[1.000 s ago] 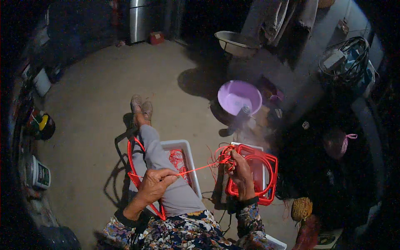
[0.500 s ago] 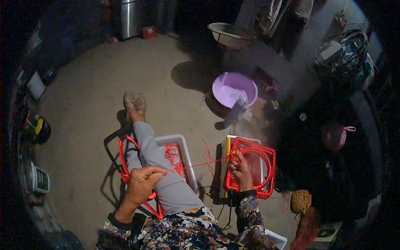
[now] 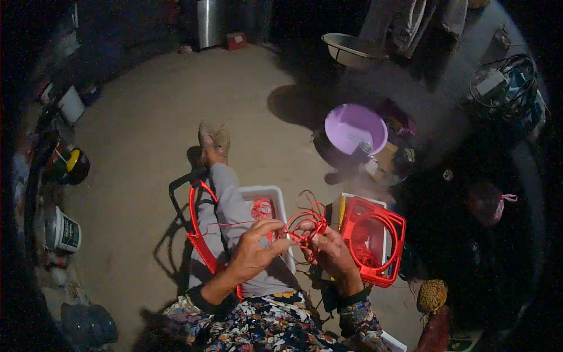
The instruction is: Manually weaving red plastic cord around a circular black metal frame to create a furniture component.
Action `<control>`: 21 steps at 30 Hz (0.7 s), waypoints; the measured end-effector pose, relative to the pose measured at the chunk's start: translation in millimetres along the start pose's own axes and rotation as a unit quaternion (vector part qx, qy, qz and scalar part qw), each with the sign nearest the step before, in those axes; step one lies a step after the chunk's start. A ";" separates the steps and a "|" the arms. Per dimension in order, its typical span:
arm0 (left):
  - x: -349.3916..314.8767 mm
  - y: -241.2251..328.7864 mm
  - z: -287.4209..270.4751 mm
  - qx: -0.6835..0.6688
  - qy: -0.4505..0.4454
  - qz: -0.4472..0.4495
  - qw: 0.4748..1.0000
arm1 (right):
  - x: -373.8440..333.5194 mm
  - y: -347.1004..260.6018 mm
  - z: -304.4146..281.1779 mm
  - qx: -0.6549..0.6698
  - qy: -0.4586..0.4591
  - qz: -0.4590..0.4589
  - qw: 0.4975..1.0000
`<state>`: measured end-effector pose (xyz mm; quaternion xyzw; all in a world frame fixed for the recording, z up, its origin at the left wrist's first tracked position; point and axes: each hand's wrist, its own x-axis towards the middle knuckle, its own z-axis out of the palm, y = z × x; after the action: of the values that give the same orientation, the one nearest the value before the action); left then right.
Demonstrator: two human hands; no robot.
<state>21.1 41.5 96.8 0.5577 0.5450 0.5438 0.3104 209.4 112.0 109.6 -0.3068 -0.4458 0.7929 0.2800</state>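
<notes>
Red cord: a thin, shiny red cord [image 3: 306, 226] sits between my two hands, above my lap, bunched in loose loops.
Left hand: my left hand [image 3: 255, 252] has its fingers curled, with the tips pinching the cord near the loops.
Right hand: my right hand [image 3: 331, 252] is closed around the lower part of the same bunch. It is dim here, so I think it grips the cord, but I cannot see each finger.
What could go wrong: the loops stick up loose and springy. If I pull too fast, they could knot up. If my pinch slips, the bunch could drop on my leg.
How the cord looks: bright red, thin and curly. One thin line of it runs left across my grey trouser leg [image 3: 231, 211].
Near my hands: a white tray [image 3: 280, 202] with more red cord in it lies by my leg. A red plastic frame [image 3: 375, 240] sits just to my right. Another red frame [image 3: 199, 234] lies on my left.
Farther out: a purple bowl [image 3: 355, 129] stands on the floor, well apart from me.
</notes>
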 end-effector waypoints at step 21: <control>-31.1 -15.7 -7.8 -0.071 0.025 -0.025 0.997 | 24.1 32.8 36.6 -0.061 0.089 -0.083 0.991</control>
<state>15.2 13.5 75.4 0.5065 0.5261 0.5870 0.3494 161.1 95.1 90.2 -0.3551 -0.4907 0.7074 0.3642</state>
